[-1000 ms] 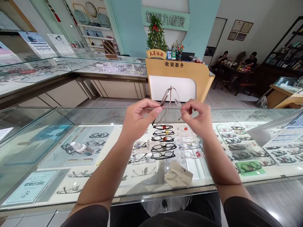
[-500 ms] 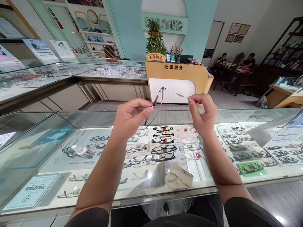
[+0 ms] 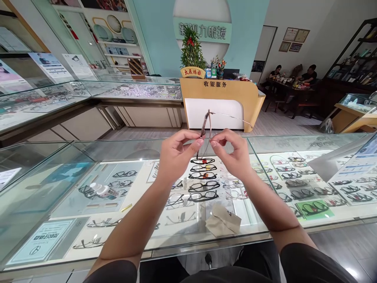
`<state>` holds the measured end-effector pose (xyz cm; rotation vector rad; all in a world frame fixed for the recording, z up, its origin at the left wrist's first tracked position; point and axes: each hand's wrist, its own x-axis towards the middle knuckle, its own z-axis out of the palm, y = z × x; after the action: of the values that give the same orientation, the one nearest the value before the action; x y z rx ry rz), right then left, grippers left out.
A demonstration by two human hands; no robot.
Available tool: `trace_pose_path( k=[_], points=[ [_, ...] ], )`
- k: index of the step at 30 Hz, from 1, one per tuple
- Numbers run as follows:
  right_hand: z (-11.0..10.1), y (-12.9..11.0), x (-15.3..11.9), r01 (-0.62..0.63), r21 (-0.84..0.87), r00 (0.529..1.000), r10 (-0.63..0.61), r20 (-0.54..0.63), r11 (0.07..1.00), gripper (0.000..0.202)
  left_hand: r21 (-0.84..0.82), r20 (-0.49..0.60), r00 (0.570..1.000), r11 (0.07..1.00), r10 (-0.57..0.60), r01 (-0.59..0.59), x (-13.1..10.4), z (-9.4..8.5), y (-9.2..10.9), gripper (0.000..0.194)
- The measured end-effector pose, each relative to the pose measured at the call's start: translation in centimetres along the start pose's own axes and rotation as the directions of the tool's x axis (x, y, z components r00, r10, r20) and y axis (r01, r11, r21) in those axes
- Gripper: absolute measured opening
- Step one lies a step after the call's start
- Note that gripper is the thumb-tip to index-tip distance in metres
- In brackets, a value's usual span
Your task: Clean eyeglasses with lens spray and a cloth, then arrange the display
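A pair of thin-framed eyeglasses [image 3: 204, 125] is held up above the glass showcase, seen nearly edge-on. My left hand [image 3: 178, 155] pinches its front between thumb and fingers. One slim temple arm stretches freely to the right, its tip past my right hand [image 3: 232, 151]. That hand is closed close beside the left one, thumb and fingertips at the near part of the eyeglasses; the exact spot of contact is too small to make out. Below, a beige cloth [image 3: 223, 222] with a thin chain across it lies on the showcase top.
The glass showcase [image 3: 176, 249] contains rows of dark spectacle frames [image 3: 203, 185]. A white bottle [image 3: 101, 190] stands at left. Beyond are a wooden cashier counter [image 3: 218, 88] and another display case [image 3: 135, 91]. Two people sit at a table [image 3: 290, 88] far right.
My right hand has let go of the temple arm's end and moved left to the front of the eyeglasses. My left hand and the eyeglasses have shifted slightly right.
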<state>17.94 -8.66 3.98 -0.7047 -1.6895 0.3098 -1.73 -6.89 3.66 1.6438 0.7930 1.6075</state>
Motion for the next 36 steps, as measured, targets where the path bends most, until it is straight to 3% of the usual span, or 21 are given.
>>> trace_pose_path(
  k=[6,11,18,27,36],
  points=[
    [-0.2,0.4,0.4,-0.103,0.074,0.995,0.102,0.007,0.992,0.010,-0.018,0.037,0.999,1.000,-0.004,0.005,-0.3,0.5,-0.1,0.027],
    [-0.5,0.7,0.6,-0.131,0.094,0.991,0.127,0.051,0.987,0.005,0.004,0.034,0.999,1.000,-0.028,0.028,-0.3,0.5,-0.1,0.033],
    [-1.1,0.9,0.8,-0.153,0.121,0.979,0.134,0.151,0.981,0.010,0.044,0.108,0.994,0.999,-0.007,0.003,-0.3,0.2,0.1,0.027],
    [-0.5,1.8,0.5,-0.306,0.336,0.951,0.268,0.155,0.891,0.026,-0.055,-0.026,0.999,0.998,-0.020,0.018,-0.5,1.2,-0.1,0.032],
    [-0.2,2.1,0.3,-0.312,0.445,0.950,0.283,0.132,0.839,0.031,-0.148,-0.076,0.996,0.988,0.037,-0.048,-0.8,1.6,-1.0,0.021]
  ],
)
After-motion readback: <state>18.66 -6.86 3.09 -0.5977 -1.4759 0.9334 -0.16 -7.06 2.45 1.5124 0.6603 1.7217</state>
